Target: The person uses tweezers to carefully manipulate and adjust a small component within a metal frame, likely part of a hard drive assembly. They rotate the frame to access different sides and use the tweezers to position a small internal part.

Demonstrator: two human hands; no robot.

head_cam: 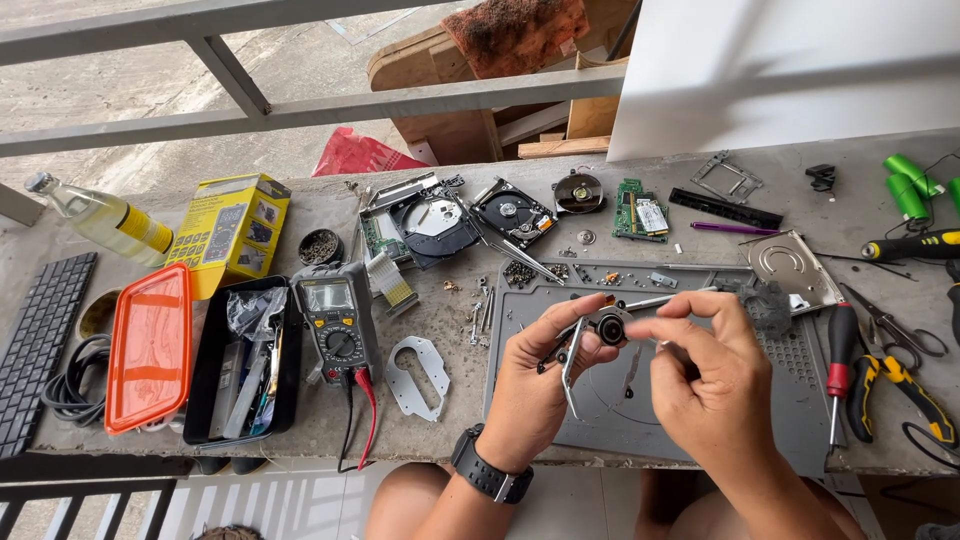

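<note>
Held part: a small round black motor-like piece (611,326) with thin metal arms hanging off it, raised between both hands above the grey work mat (800,400).
Left hand (535,385): curled around the part from its left, thumb and forefinger closed against the round body; one thin metal arm runs down across the palm side. A black watch (487,470) sits on the wrist.
Right hand (710,375): comes in from the part's right, thumb and forefinger tips pressed together at the round body's edge, the other fingers folded. Whether it also pinches a small tool cannot be told.
Gap between hands: almost none; fingertips of both meet at the part.
Just beyond the grip: loose screws (520,272) and small metal bits at the mat's far edge.
Left of the grip: a flat cut-out metal plate (417,375), then a multimeter (338,320) with red and black leads, then an open black box (243,360) and its orange lid (150,345).
Right of the grip: a red-handled screwdriver (840,375) and yellow-handled pliers (900,385).
Far beyond the grip: an opened hard drive (513,212), an opened disc drive (420,220) and a green circuit board (640,212).
</note>
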